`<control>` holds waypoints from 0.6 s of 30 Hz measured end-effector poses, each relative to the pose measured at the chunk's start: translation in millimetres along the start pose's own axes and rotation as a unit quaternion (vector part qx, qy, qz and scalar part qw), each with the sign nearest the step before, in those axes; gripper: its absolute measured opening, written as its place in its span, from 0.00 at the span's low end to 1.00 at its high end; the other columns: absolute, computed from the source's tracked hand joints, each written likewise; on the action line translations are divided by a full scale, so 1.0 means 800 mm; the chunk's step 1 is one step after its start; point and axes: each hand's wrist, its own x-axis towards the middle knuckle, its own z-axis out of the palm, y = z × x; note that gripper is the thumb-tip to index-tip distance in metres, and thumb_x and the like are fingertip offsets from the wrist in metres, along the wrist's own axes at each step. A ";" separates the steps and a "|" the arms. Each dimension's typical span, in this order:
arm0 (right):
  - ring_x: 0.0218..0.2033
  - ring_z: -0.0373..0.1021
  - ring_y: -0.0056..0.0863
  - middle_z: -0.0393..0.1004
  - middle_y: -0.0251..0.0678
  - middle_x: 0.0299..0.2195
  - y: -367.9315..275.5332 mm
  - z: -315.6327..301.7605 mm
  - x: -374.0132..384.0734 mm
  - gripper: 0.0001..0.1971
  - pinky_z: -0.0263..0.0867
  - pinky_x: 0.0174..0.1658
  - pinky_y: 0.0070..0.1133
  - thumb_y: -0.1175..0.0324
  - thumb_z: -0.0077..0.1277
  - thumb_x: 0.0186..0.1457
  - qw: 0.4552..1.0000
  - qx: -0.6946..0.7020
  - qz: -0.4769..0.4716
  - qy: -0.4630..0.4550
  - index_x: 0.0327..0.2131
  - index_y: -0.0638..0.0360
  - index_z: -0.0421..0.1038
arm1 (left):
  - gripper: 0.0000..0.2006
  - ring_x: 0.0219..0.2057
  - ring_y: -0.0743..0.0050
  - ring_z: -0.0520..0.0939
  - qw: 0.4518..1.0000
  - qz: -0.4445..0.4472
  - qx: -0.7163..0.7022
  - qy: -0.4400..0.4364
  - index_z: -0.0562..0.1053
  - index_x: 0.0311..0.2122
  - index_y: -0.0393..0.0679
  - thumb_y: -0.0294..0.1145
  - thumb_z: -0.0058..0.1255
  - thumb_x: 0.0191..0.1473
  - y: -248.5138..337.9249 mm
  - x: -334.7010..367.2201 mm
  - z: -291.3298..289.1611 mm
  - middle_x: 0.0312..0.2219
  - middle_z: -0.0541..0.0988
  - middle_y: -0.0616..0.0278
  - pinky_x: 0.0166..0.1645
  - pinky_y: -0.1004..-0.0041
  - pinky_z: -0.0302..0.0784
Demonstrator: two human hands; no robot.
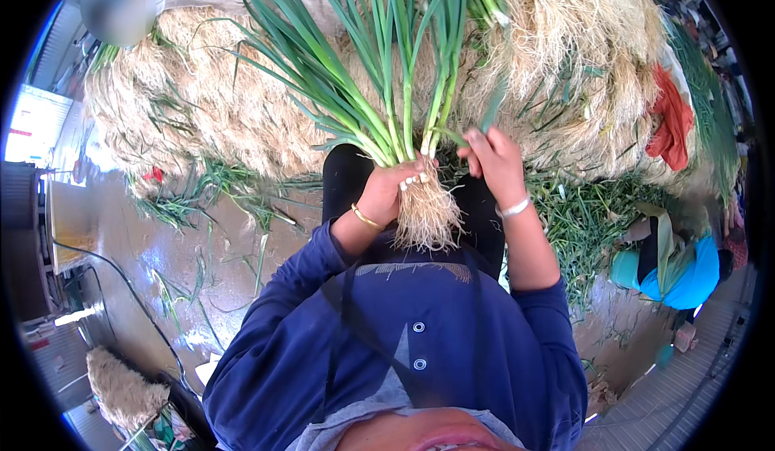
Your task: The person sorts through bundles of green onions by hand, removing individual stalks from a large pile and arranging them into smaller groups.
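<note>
My left hand (397, 186) is closed round the lower white ends of a bunch of spring onions (404, 112), held in front of my body. Their long green leaves fan upward and away from me, and a tuft of pale roots (429, 215) hangs below the fist. Just right of the bunch, my right hand (492, 157) has its fingers bent and pinched on a green leaf (494, 106), which sticks up from the fingertips and is slightly blurred. A yellowish strip of leaf runs between the stems and those fingers.
A large heap of spring onions with roots facing me (234, 88) spans the far side. Stripped leaves (585, 217) lie on the floor at right. A red cloth (670, 119) hangs on the heap. A cable (137, 298) crosses the wet floor at left. A person in blue (686, 269) is at right.
</note>
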 end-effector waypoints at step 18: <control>0.17 0.66 0.15 0.75 0.35 0.31 0.031 0.031 0.052 0.17 0.61 0.20 0.10 0.68 0.44 0.57 0.849 0.476 0.058 -0.222 0.49 0.63 0.64 | 0.22 0.40 0.57 0.78 0.992 -0.120 -0.021 -0.042 0.64 0.51 0.34 0.33 0.44 0.51 -0.011 -0.012 0.018 0.42 0.74 0.49 0.45 0.64 0.74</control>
